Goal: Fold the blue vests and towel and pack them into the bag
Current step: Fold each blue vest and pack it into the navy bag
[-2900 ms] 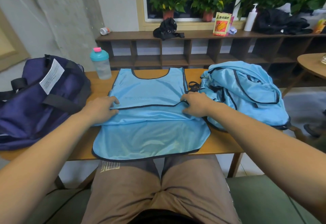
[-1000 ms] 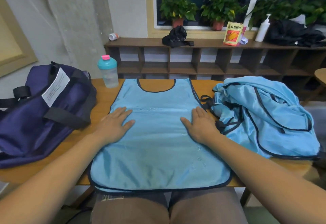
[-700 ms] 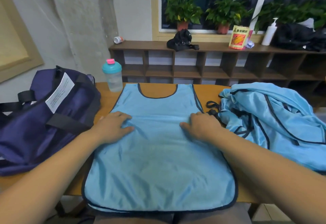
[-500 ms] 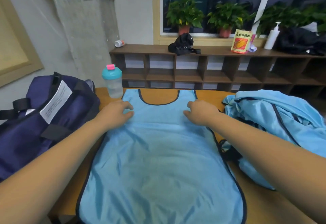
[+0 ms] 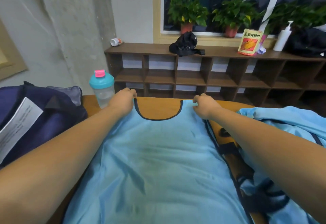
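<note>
A light blue mesh vest point(image 5: 158, 162) lies flat on the wooden tabletop point(image 5: 158, 106). The left hand point(image 5: 123, 99) at eleven o'clock and the right hand point(image 5: 205, 106) at one o'clock pinch its shoulders, fingers point(image 5: 132, 92) curled on the fabric. The slippery cloth could slide and skew the fold.

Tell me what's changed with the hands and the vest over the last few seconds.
The vest, folded across about three seconds ago, now lies spread flat. Both hands slid from its middle to the far end, where the left hand and right hand each pinch a shoulder strap. The bag, bottle and heap of vests stayed put.
</note>
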The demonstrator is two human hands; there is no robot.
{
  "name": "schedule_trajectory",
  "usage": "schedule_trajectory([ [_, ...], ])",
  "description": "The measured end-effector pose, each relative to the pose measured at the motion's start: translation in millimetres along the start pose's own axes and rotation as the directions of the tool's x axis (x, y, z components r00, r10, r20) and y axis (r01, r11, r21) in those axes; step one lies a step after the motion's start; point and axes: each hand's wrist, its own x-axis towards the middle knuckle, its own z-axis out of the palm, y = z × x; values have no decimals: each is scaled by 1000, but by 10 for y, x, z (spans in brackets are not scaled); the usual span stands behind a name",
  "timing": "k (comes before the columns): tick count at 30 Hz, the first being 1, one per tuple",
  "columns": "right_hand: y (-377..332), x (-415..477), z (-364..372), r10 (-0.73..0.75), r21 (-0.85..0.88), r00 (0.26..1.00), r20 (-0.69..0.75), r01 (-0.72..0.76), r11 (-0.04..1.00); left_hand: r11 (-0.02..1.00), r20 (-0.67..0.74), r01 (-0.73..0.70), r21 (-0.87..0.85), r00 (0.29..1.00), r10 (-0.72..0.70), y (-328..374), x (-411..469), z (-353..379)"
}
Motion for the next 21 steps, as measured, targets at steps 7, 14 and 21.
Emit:
schedule_trajectory([
  [7, 45, 397, 63, -9, -18, 999, 30, 10, 1000, 990, 101, 17, 141, 994, -32, -213, 433, 177],
  [14, 56, 577, 94, 70, -15, 996, 56, -69, 997, 990, 126, -17, 142, 992, -1, -179, 496, 252],
  [21, 81, 472, -137, -39, 306, 998, 48, 22, 952, 999, 63, -39, 15, 997, 38, -23, 362, -53],
])
